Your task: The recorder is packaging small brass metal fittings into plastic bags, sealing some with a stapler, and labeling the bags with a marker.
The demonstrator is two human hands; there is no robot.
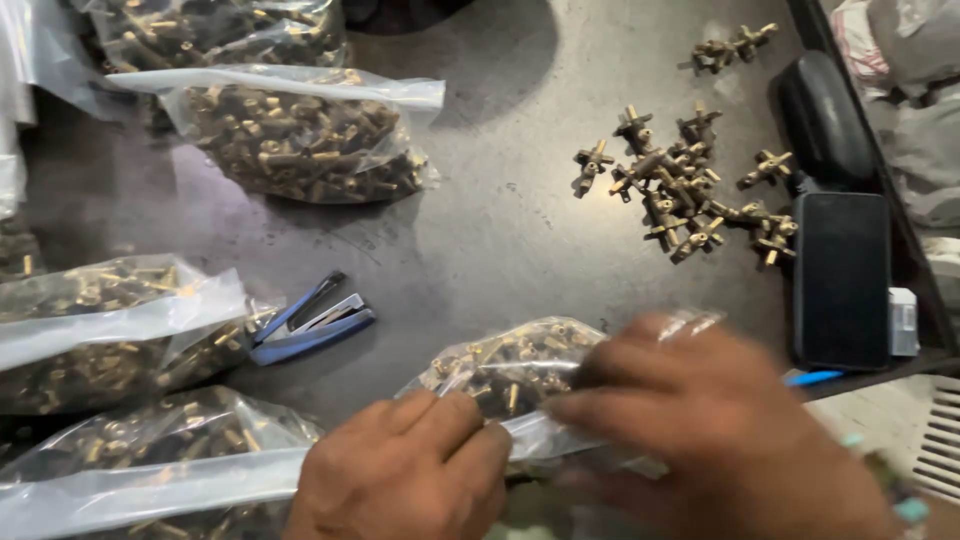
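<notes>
A clear plastic bag [510,370] filled with small brass fittings lies at the near edge of the dark table [500,220]. My left hand [405,470] presses on the bag's near folded edge. My right hand [730,430], blurred by motion, lies over the bag's right end, fingers on the plastic. A blue stapler [310,322] rests on the table just left of the bag, untouched. A loose heap of brass fittings [680,190] lies at the far right.
Several other filled bags lie along the left side [110,325] and at the back [300,135]. A black phone [842,280] and a black rounded object [822,115] sit at the table's right edge.
</notes>
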